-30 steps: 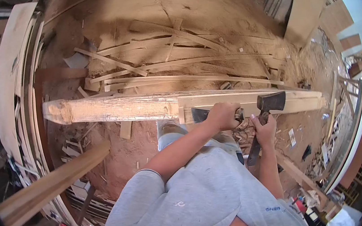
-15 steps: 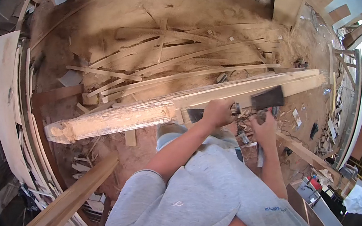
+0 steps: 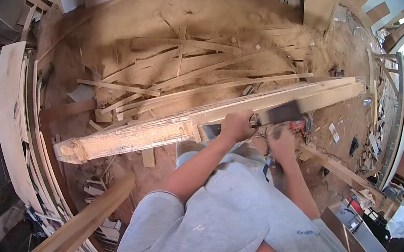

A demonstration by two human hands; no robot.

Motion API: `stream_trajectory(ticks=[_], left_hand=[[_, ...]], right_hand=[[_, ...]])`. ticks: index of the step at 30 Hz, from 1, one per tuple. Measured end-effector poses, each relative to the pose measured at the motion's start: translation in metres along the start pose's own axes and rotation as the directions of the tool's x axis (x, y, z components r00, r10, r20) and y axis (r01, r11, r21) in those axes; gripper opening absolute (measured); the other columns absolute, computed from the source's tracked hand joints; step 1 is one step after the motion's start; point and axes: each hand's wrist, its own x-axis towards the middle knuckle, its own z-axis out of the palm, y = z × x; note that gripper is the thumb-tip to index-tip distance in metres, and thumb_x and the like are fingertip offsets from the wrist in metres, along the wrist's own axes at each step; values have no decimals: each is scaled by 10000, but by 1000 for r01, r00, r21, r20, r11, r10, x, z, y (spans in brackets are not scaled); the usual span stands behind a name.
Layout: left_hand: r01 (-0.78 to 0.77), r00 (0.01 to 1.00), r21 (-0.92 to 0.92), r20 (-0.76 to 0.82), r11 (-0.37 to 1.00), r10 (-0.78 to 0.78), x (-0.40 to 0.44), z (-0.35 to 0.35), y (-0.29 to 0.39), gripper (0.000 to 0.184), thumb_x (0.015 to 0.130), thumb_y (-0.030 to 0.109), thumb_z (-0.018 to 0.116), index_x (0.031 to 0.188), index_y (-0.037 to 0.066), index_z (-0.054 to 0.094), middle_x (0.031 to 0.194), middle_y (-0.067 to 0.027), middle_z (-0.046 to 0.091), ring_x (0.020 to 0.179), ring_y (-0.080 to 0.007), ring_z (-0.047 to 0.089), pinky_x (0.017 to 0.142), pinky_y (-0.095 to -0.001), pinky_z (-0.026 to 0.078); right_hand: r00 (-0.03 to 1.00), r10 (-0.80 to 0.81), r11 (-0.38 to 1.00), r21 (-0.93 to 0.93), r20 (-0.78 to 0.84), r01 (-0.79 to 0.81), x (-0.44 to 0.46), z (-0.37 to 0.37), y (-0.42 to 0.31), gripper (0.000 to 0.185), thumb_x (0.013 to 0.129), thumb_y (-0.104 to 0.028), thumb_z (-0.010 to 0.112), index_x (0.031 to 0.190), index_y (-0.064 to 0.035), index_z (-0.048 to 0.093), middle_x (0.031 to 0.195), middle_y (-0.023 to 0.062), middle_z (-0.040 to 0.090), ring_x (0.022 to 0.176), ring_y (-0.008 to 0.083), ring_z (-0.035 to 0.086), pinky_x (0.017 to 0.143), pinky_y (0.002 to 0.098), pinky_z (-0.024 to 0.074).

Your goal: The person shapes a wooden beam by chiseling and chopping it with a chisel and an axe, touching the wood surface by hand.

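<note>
My left hand point(image 3: 237, 126) is closed around a flat-bladed tool point(image 3: 211, 131) that looks like a broad chisel. Its dark blade points left against the near side of a long wooden beam point(image 3: 138, 137), and its other end shows right of my fist. Just right of it, my right hand point(image 3: 281, 140) is closed on a hatchet with a wide dark head point(image 3: 284, 112). The head is smeared by motion, and its back faces the tool's end. Most of the hatchet's handle is hidden or blurred below my right hand. A pale board lies along the beam's right half.
Several thin wooden strips point(image 3: 195, 74) lie across the dirt floor beyond the beam. Tall boards point(image 3: 15, 123) lean at the left. Another beam point(image 3: 78, 224) slants in at lower left, and a red tool point(image 3: 304, 124) rests near my right hand.
My right hand and the hatchet have moved left, bringing the head closer to the tool in my left hand. The view has shifted slightly.
</note>
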Motion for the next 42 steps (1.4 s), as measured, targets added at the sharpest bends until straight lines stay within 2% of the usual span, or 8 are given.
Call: stream_trajectory(ticks=[3,6,11,18,22,28,37,42], left_hand=[[-27,999,-10,-28,1000,27,-2,-3,-8,305,734,335,836,877,109,688,791,-173,716,770,-425,703,681,-520,563],[-8,991,-30,-134,1000,4,-3,-8,-9,279,737,312,830,846,106,676,766,-170,699,751,-423,695,660,-510,559],[2,997,-36,-81,999,-5,-6,-15,-8,257,731,279,830,819,102,666,773,-164,695,748,-412,692,650,-494,561],[29,992,-49,-125,998,-35,-8,-15,-6,244,718,256,824,856,103,693,818,-166,710,788,-405,701,678,-489,563],[9,996,-36,-89,999,-12,-10,-21,-9,292,686,240,852,897,92,716,834,-175,719,788,-401,704,681,-470,569],[-67,957,-345,-289,936,-38,-20,-72,-6,282,745,175,871,894,62,659,734,-123,651,679,-285,658,664,-365,545],[222,972,-163,116,961,-205,-43,-100,41,310,780,199,855,1017,71,701,918,-119,744,826,-267,713,751,-363,566],[560,675,128,503,819,-540,-76,-76,51,479,787,310,841,1196,82,735,1088,-195,767,1034,-362,731,886,-430,577]], right_hand=[[961,-136,983,-84,240,160,-5,-19,-7,427,866,-266,793,1046,77,612,910,280,701,857,498,678,785,526,534],[999,37,999,30,6,-37,3,-11,8,444,856,-271,798,1070,70,612,926,285,699,897,501,679,791,522,534],[975,-103,964,-224,196,147,-5,4,-10,377,869,-253,764,1061,38,619,988,294,693,967,484,675,851,559,523],[987,-139,989,-61,-81,134,-2,25,3,340,846,-204,771,1039,42,635,954,294,700,934,485,681,810,514,532],[938,-239,970,23,251,241,1,-9,-8,388,845,-236,790,1054,55,640,948,304,706,943,507,670,819,519,533],[981,-84,991,120,173,64,8,-20,12,363,838,-209,798,1033,56,643,908,262,711,851,434,695,769,496,540],[968,-53,974,226,247,-4,31,-21,32,322,854,-233,811,939,23,636,778,156,686,708,299,664,708,444,518],[917,-228,973,108,326,203,41,-35,35,351,857,-262,799,991,30,656,862,229,707,826,404,699,742,485,530]])
